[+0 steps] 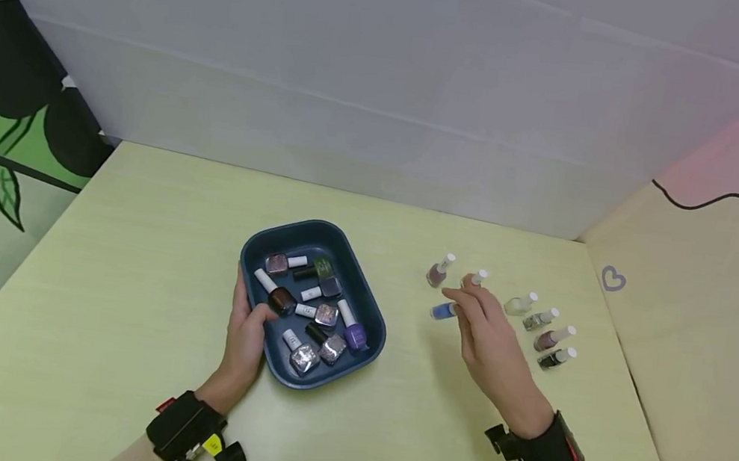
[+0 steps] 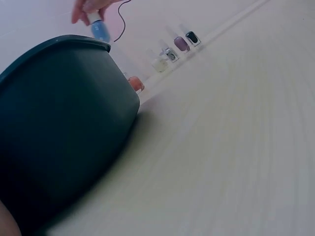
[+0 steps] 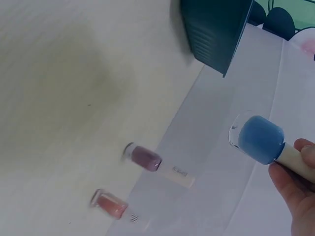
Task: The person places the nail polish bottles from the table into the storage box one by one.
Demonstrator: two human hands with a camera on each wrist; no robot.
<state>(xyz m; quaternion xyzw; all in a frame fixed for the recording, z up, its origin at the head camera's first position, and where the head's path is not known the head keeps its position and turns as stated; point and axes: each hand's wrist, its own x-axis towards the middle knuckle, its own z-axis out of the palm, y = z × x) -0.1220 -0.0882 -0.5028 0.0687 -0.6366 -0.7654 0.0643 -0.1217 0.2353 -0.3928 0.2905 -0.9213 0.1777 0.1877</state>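
Head view: right hand (image 1: 489, 341) has the blue bottle (image 1: 443, 311) above the table (image 1: 133, 296), right of the tray (image 1: 356, 282). Fingers are closed on it: right wrist view shows the white cap (image 3: 294, 161) pinched between thumb (image 3: 285, 189) and finger, glass body sticking out past the fingertips, base end pointing away from the hand. Only the cap is gripped, blue part is free of the fingers. Left hand (image 1: 247, 334) grips the tray at its left side, thumb over the rim, other fingers against the outer wall, mostly hidden. Inside tray: mixed bottles (image 1: 327, 315) lying down, incl. a purple bottle (image 1: 355, 335) near the right wall and a dark brown bottle (image 1: 281, 300) near the left thumb. Standing on the table: a mauve bottle (image 1: 435, 273) just beyond the blue one, an orange bottle (image 3: 110, 204) partly behind the right hand in the head view, then a row of four bottles (image 1: 538, 321) to the right of that hand, nearest one a black bottle (image 1: 554, 358)
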